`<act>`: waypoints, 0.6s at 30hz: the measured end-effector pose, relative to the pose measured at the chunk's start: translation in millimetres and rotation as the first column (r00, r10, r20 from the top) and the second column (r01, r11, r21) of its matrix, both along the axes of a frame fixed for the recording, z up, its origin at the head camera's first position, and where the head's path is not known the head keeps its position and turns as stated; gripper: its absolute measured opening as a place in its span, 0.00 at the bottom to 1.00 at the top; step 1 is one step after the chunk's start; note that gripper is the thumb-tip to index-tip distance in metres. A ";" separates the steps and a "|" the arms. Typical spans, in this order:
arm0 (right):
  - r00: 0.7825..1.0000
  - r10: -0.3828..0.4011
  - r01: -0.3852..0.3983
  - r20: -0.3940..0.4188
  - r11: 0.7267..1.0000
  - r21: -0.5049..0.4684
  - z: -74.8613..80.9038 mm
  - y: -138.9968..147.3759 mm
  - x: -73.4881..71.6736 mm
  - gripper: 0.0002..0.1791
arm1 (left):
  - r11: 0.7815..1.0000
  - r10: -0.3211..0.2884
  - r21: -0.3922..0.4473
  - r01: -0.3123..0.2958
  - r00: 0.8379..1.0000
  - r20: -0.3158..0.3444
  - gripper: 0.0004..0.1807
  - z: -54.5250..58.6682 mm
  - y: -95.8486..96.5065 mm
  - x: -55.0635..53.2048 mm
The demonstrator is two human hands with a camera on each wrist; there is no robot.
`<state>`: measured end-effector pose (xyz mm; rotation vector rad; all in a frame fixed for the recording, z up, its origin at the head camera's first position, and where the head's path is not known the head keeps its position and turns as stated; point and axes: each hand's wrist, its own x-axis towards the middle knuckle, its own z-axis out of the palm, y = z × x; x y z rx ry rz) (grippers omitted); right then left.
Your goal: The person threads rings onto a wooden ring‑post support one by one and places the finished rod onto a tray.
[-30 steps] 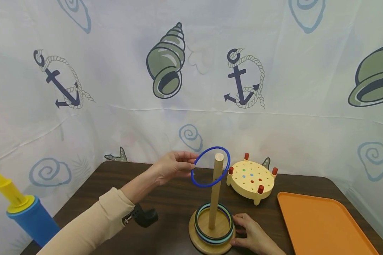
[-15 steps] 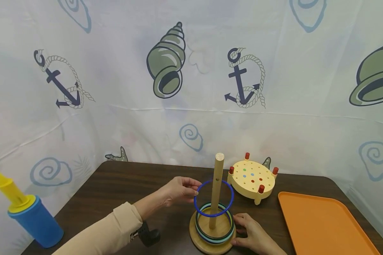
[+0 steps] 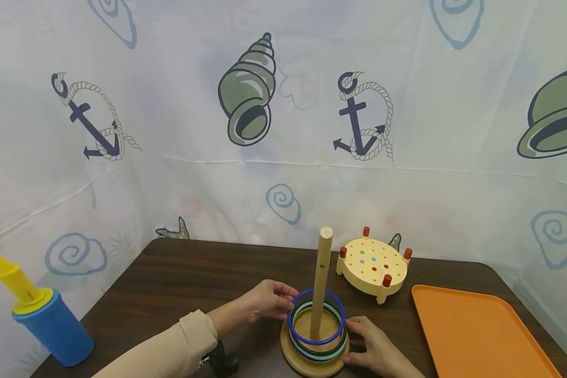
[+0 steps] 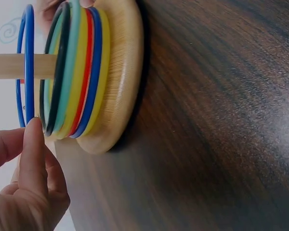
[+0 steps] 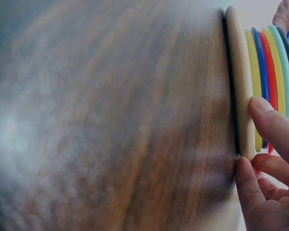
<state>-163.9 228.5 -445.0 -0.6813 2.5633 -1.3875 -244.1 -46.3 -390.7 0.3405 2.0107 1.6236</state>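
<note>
My left hand (image 3: 266, 302) pinches a thin blue ring (image 4: 30, 91) between thumb and fingers at its left side. The ring encircles a wooden peg (image 3: 319, 283), low down, a small gap above a stack of rings (image 4: 77, 96) in yellow, blue, red, mint and black. A black ring (image 4: 62, 91) tops that stack. Beneath it all lies a round wooden base (image 3: 290, 357) on the table. At the base's right edge my right hand (image 3: 375, 346) grips it, thumb on the upper side and a finger low at the rim, as the right wrist view shows.
Behind the peg, to the right, is a pale yellow round pegboard (image 3: 370, 268) on legs with red tips. An orange tray (image 3: 482, 331) lies at the right. A blue and yellow hand pump (image 3: 52, 325) stands at the far left. Printed cloth (image 3: 193, 173) hangs behind the table (image 3: 193, 273).
My left hand has brought the blue ring down along the peg, from tilted near its top to level just above the stack. The right hand has stayed at the base.
</note>
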 end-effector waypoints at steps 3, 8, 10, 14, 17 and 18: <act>1.000 0.001 -0.001 -0.017 1.000 0.002 0.5 -0.1 0.3 0.37 | 1.000 -0.006 -0.010 0.006 1.000 0.001 0.16 -1.3 1.5 1.6; 1.000 -0.014 0.014 -0.010 1.000 0.012 1.3 -0.9 -0.1 0.35 | 0.999 -0.009 -0.035 0.009 1.000 -0.001 0.15 -1.1 3.9 2.7; 1.000 -0.021 0.021 0.006 1.000 0.014 2.0 -1.5 -0.1 0.35 | 0.999 -0.011 -0.040 0.011 1.000 -0.002 0.15 -1.3 4.7 2.6; 0.999 -0.029 0.028 0.030 0.999 0.015 3.1 -2.0 -0.3 0.35 | 0.999 -0.009 -0.045 0.009 1.000 0.000 0.15 -2.3 5.9 2.2; 0.999 -0.029 0.028 0.036 0.999 0.015 3.3 -2.0 -0.3 0.35 | 0.999 -0.005 -0.048 0.006 1.000 0.002 0.15 -3.2 6.2 1.9; 0.999 -0.030 0.029 0.035 0.999 0.016 3.3 -2.0 -0.3 0.35 | 0.999 -0.004 -0.051 0.004 1.000 0.001 0.15 -3.6 6.2 1.8</act>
